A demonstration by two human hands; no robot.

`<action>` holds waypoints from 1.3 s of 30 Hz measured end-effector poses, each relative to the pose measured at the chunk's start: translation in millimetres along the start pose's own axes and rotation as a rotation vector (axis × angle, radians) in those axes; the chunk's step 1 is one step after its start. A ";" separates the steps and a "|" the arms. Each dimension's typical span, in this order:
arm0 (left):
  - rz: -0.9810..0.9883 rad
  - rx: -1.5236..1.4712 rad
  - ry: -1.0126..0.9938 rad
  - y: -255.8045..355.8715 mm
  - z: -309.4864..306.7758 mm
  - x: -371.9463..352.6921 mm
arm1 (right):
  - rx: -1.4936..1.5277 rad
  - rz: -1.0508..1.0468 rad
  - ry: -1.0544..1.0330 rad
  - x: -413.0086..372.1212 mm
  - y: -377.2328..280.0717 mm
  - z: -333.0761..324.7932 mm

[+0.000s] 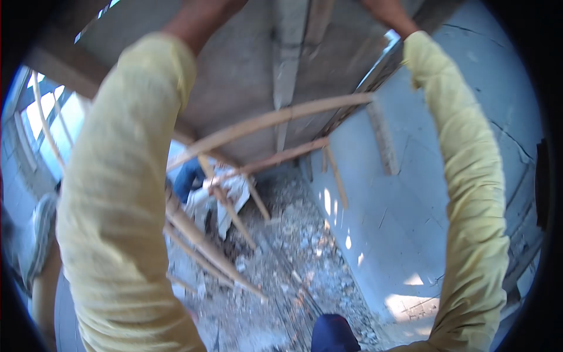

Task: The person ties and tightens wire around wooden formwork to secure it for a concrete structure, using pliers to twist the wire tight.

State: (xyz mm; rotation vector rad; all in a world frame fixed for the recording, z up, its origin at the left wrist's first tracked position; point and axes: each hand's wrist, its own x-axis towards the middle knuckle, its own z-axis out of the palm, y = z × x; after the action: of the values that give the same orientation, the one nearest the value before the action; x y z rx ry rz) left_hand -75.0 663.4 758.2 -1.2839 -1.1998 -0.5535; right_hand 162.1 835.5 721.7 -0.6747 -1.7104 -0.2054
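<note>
Both my arms, in yellow sleeves, reach up past the top of the head view. Of my left hand (208, 14) only the wrist area shows; the fingers are cut off. My right hand (392, 14) likewise shows just its wrist part at the top edge. Whatever either hand touches is out of sight. Nearest to them is a brownish overhead panel (234, 82), with a pale wooden beam (289, 73) running along it. Below the panel a long wooden pole (270, 122) slants across between my arms.
More poles (208, 246) lean at lower left. Rubble (305, 234) covers the ground beside a cracked blue-grey wall (381, 217). A person's blue-clothed leg (187, 179) shows near a whitish sack (234, 190). Someone's shoe (40, 234) is at the left edge.
</note>
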 end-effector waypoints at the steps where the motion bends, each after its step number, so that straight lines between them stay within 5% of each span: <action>1: 0.011 -0.016 0.012 -0.8 6.8 6.0 | -0.014 0.077 -0.021 -2.6 -1.6 -4.1; 3: 0.020 -0.030 0.030 -2.5 18.0 6.3 | -0.298 -0.259 0.228 11.9 53.2 6.5; 18: -0.010 0.003 0.011 -2.8 17.7 2.3 | 0.088 -0.094 0.068 -19.3 -0.2 7.9; 27: -0.034 0.014 -0.035 -0.3 12.5 2.1 | -0.023 -0.176 0.108 -5.6 15.7 10.3; 39: -0.027 0.030 -0.029 0.3 13.3 2.8 | 0.090 -0.025 0.064 -15.2 -3.9 8.3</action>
State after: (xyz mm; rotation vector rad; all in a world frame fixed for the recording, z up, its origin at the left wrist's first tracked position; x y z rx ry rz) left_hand -78.6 676.5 758.6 -1.2558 -1.2469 -0.5357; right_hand 154.7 831.5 706.0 -0.5752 -1.6568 -0.1649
